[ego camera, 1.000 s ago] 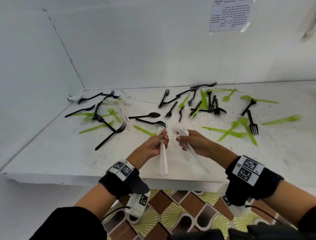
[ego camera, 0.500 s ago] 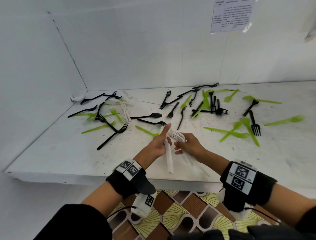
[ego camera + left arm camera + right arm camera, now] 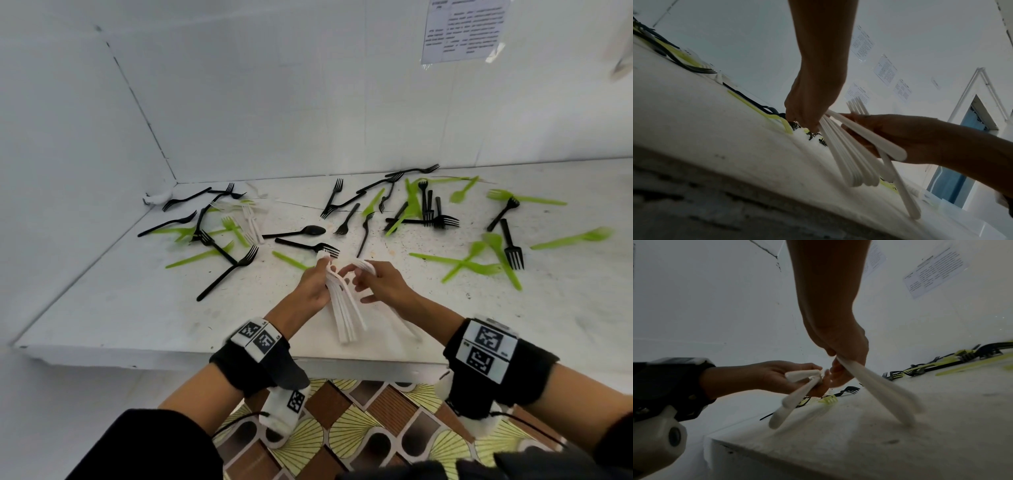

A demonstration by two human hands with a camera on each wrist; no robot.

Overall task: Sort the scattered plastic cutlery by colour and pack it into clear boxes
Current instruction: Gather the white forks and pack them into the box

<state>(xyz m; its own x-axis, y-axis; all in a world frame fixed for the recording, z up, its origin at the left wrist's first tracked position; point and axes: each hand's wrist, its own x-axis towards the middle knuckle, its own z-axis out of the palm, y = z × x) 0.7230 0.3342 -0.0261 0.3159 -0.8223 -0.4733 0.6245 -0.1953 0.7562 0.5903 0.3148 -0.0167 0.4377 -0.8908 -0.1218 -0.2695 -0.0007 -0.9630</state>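
Above the table edge, both hands [image 3: 313,286] [image 3: 383,286] clutch white cutlery [image 3: 346,313] (handles fanned downward).

A white table [image 3: 102,308] stands in a corner between two white walls [image 3: 274,85]; its top is speckled with dark marks and its front edge is scuffed. A printed paper sheet [image 3: 464,31] is taped to the rear wall at upper right, text too small to read. The left wrist view shows several more such sheets [image 3: 885,71] and a doorway with a blue panel [image 3: 953,183]. A small crumpled white object [image 3: 157,198] lies in the far left corner of the table. Below the table edge, the floor [image 3: 359,428] carries brown and yellow-green patterned tiles.
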